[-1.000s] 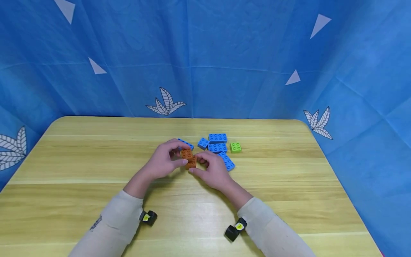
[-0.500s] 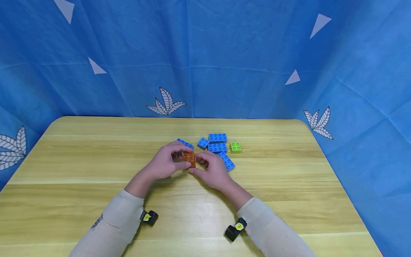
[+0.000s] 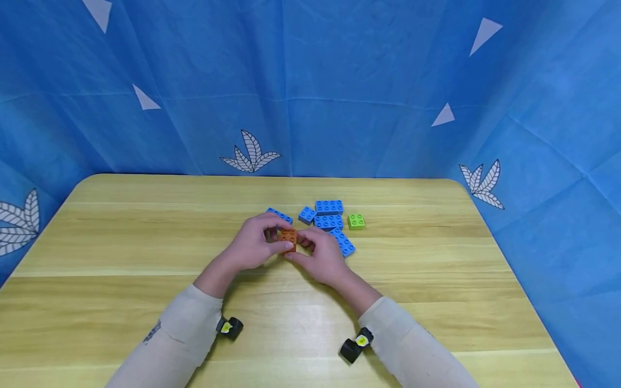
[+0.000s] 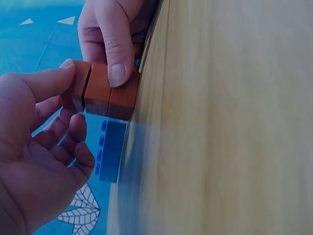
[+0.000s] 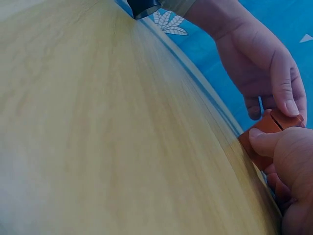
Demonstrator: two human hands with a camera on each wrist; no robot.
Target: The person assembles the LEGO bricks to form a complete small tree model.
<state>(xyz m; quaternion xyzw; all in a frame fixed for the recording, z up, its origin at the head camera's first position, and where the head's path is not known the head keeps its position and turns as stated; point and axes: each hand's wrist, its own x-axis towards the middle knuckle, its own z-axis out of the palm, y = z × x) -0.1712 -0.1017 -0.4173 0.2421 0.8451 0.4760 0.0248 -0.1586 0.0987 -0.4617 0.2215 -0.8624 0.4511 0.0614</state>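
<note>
My left hand (image 3: pixel 252 242) pinches an orange toy building brick (image 4: pixel 77 81) between thumb and fingers. Below it, two more orange bricks (image 4: pixel 99 93) are stacked on the table, and a narrow gap shows under the upper one in the left wrist view. Opposite, my right hand (image 3: pixel 322 256) grips this lower pair, its thumb lying across their side. From above, the studs of the top brick (image 3: pixel 288 235) show between both hands. A long blue brick (image 3: pixel 280 215) lies just beyond the left fingers.
Behind the right hand lie a small blue brick (image 3: pixel 307 215), two long blue bricks (image 3: pixel 329 207) side by side, and a slanted blue brick (image 3: pixel 343 243) partly covered by that hand. A green brick (image 3: pixel 356 221) sits right of them. A blue curtain (image 3: pixel 310 108) borders the wooden table (image 3: pixel 145 242).
My left hand has moved slightly right, bringing the upper orange brick from an offset position to over the lower ones. The right hand has stayed in place, gripping the lower orange bricks.
</note>
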